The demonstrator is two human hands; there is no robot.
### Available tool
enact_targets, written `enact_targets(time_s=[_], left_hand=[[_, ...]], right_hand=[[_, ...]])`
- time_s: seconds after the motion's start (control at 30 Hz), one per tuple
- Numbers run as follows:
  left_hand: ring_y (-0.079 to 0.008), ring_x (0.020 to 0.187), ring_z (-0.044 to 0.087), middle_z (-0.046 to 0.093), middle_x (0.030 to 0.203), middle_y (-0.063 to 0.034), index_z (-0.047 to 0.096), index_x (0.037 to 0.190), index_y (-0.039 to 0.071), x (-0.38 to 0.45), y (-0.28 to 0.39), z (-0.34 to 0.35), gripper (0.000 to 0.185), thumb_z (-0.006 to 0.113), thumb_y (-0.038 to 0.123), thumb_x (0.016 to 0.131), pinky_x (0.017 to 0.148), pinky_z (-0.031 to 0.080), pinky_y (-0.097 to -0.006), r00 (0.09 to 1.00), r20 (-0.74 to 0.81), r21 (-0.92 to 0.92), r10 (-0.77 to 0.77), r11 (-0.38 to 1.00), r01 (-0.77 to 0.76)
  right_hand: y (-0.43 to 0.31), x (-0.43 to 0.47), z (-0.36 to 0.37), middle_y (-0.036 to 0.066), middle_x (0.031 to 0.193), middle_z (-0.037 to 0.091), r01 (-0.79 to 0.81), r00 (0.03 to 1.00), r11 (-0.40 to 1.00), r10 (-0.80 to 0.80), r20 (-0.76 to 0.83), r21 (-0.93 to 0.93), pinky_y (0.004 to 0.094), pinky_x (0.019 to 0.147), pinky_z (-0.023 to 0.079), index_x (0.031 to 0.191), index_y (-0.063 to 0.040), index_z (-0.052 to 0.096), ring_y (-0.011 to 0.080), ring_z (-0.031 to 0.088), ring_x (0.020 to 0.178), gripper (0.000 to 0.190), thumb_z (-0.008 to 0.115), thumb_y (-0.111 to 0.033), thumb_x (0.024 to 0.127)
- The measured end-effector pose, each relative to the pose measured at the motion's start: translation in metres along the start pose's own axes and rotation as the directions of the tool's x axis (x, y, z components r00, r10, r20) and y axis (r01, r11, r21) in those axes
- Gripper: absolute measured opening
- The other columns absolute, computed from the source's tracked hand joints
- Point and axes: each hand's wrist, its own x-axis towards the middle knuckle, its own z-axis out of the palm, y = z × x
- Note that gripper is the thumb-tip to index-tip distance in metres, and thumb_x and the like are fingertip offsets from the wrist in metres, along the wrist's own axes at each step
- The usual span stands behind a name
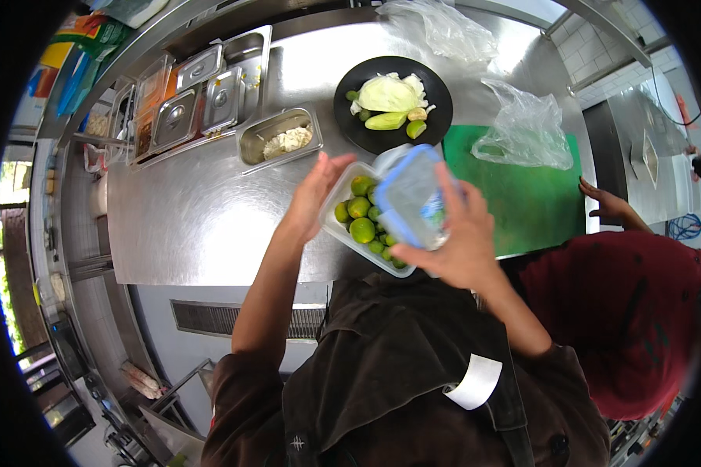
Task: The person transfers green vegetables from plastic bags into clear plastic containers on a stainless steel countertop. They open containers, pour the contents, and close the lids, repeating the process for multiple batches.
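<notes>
A clear plastic container (340, 229) full of green limes (363, 230) stands near the front edge of the steel table. My left hand (318, 195) is at its upper left side, fingers extended; whether it grips the wall cannot be told. In my right hand (458, 236) is a translucent lid with a blue rim (406, 192), tilted over the right part of the container. Beyond it, a black round plate (350, 131) bears a piece of cabbage (388, 93), a pale green vegetable piece (385, 121), a cut lime (416, 129) and small limes.
Right of the plate lies a green cutting board (502, 204) with a clear plastic bag (526, 134); another bag (444, 29) lies farther back. A steel pan (248, 153) holds white pieces. Lidded steel pans (175, 117) stand left. A co-worker in red (613, 315) is close at right, one hand by the board.
</notes>
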Motion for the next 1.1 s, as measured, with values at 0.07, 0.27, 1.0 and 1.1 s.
enact_targets(time_s=[0.07,0.27,1.0,1.1], left_hand=[[-0.0246,0.132,0.059,0.060,0.144,-0.0130,0.051,0.151,0.003,-0.002,-0.005,-0.001,0.076,0.026,0.062,0.112,0.111,0.049,-0.0406,0.994,0.088,-0.155,-0.071,0.984,0.085],[-0.0252,0.131,0.060,0.064,0.140,-0.0138,0.056,0.148,0.002,-0.004,0.009,-0.001,0.065,0.047,0.054,0.110,0.112,0.046,-0.0402,0.992,0.119,0.209,-0.049,0.978,0.023],[-0.0198,0.142,0.045,0.056,0.149,-0.0082,0.055,0.151,0.008,0.022,-0.014,-0.017,0.055,0.040,0.048,0.115,0.121,0.034,-0.0362,0.937,0.348,0.331,-0.011,0.937,-0.112],[-0.0193,0.139,0.048,0.057,0.147,-0.0072,0.056,0.150,0.009,0.022,-0.015,-0.016,0.056,0.044,0.049,0.114,0.120,0.034,-0.0363,0.950,0.314,0.316,0.001,0.943,-0.105]], right_hand=[[-0.034,0.009,0.027,0.028,0.154,0.036,0.083,0.995,0.975,-0.070,0.071,-0.205,0.0640,0.113,0.030,0.168,-0.014,0.025,0.0465,0.035,0.144,0.134,0.085,-0.076,0.064],[-0.060,0.015,0.060,0.036,0.165,0.017,0.162,0.987,0.925,-0.148,0.067,-0.344,0.0762,0.113,0.021,0.168,-0.011,0.019,0.0535,0.016,0.155,0.134,0.080,-0.077,0.068],[-0.067,0.017,0.063,0.030,0.159,0.028,0.171,0.984,0.953,-0.152,0.093,-0.251,0.0685,0.116,0.025,0.166,-0.020,0.031,0.0512,0.030,0.146,0.124,0.092,-0.057,0.064],[-0.019,0.002,0.044,0.031,0.163,0.027,0.341,0.940,0.940,-0.341,-0.015,-0.014,0.0586,0.122,0.028,0.161,-0.011,0.039,0.0512,0.029,0.150,0.129,0.090,-0.073,0.060]])
